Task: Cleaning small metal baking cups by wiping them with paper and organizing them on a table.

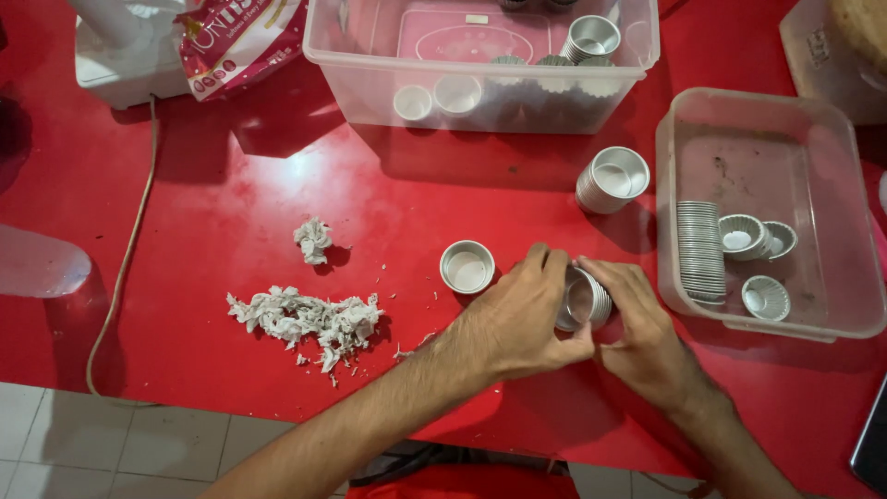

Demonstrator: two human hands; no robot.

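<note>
Two hands, left hand (522,314), right hand (637,328), fingers pinching metal cup stack (582,300), red table (231,212), tiled floor (55,434).

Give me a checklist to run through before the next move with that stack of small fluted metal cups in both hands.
1. Left hand grips the stack of small fluted metal cups: ok.
2. Right hand grips the same stack: ok.
3. Cups stuck together or loose: cannot tell.
4. Single round metal cup upright on the red table, apart from the hands: ok.
5. Clear plastic bin at right has bare floor: ok.
6. Grey paper scraps lie apart from the hands: ok.
</note>
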